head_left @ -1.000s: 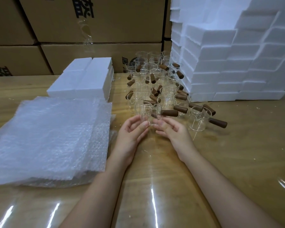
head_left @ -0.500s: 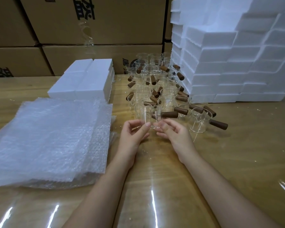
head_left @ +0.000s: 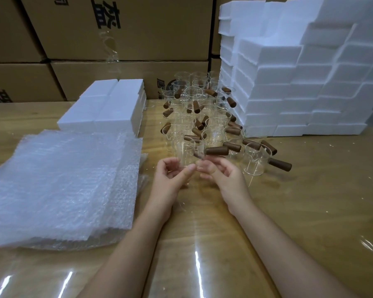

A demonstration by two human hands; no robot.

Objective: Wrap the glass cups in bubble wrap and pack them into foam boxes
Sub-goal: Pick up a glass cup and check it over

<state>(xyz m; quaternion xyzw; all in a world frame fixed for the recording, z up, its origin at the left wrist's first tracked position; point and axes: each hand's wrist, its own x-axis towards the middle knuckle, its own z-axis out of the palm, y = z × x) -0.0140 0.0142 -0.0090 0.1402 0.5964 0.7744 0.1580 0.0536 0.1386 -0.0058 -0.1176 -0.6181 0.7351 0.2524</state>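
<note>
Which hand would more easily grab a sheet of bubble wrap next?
Probably the left hand: the bubble wrap lies just beside it, while the right hand is on the side away from the stack.

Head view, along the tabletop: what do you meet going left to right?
Stack of bubble wrap sheets → low foam boxes → cluster of glass cups with brown handles → tall stack of foam boxes. The hands sit in front of the cups, so they are left out.
</note>
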